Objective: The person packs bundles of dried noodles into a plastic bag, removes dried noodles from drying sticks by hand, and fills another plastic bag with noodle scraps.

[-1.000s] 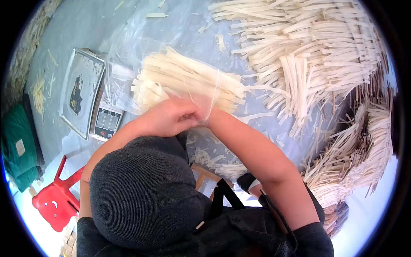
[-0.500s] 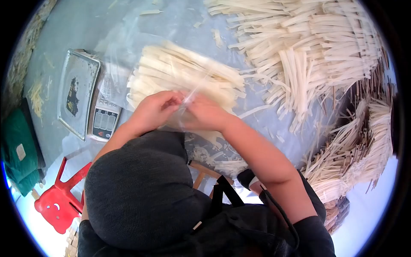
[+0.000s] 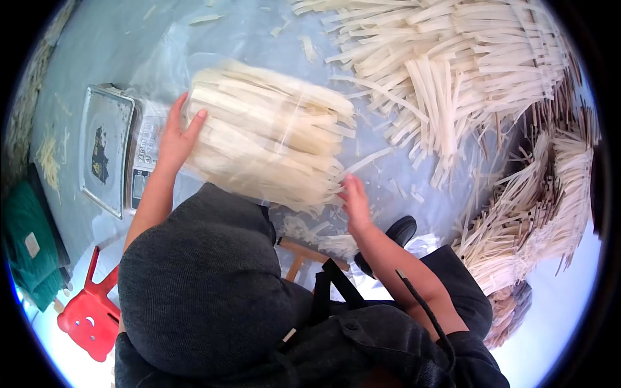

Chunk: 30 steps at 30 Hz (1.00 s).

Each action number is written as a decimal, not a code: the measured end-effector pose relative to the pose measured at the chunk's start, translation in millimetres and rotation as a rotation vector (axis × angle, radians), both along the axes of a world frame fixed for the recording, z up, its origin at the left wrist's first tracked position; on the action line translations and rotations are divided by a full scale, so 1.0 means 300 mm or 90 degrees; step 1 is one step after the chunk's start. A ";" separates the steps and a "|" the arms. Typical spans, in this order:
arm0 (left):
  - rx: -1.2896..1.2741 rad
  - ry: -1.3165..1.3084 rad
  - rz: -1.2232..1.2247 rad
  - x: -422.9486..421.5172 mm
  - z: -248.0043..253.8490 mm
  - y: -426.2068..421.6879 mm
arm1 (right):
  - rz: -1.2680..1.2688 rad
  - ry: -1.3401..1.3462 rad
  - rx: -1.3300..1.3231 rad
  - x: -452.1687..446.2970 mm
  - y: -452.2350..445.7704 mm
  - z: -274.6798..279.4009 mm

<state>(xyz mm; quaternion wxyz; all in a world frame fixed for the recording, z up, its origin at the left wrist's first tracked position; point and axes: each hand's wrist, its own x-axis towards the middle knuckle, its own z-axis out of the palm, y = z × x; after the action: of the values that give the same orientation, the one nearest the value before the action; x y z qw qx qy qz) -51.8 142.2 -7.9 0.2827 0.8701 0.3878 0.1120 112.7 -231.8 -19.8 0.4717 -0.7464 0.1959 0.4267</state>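
Observation:
A bundle of pale, flat dried strips [image 3: 259,129] lies in front of me, with clear plastic film over it. My left hand [image 3: 178,137] is at the bundle's left end, thumb and fingers spread apart and the thumb resting on the edge. At the lower right corner, my right hand [image 3: 354,202] has its fingers stretched out beside the strip ends. Whether those fingertips touch the strips I cannot tell. Neither hand is closed around anything.
A scale [image 3: 107,149] with a metal pan stands at the left. Loose strips [image 3: 466,58] form a large pile at the upper right, and more strips with brown ends [image 3: 517,220] are heaped below it. A red stool [image 3: 90,323] is at the lower left.
My hands were together at the bundle's near edge, gripping the plastic. They have parted, left hand to the left end and right hand to the right; the plastic now lies flatter.

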 end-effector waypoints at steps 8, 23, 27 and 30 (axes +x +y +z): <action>-0.521 -0.015 0.179 0.027 0.088 -0.117 | -0.034 -0.023 0.100 0.072 0.198 0.120; 0.178 0.205 -0.352 0.095 0.043 -0.217 | -0.255 -0.279 0.073 0.448 0.039 0.108; 0.187 0.208 -0.355 0.101 0.058 -0.211 | -0.034 -0.436 0.136 0.593 0.097 0.070; 0.178 0.219 -0.358 0.111 0.062 -0.214 | 0.274 -0.601 -0.114 0.666 0.208 0.019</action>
<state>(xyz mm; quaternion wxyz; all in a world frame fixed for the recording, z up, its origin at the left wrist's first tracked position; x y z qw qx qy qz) -18.4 78.1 10.8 0.1109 0.9793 0.1559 -0.0665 312.3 -169.5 -14.0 0.3448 -0.9180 -0.1602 0.1126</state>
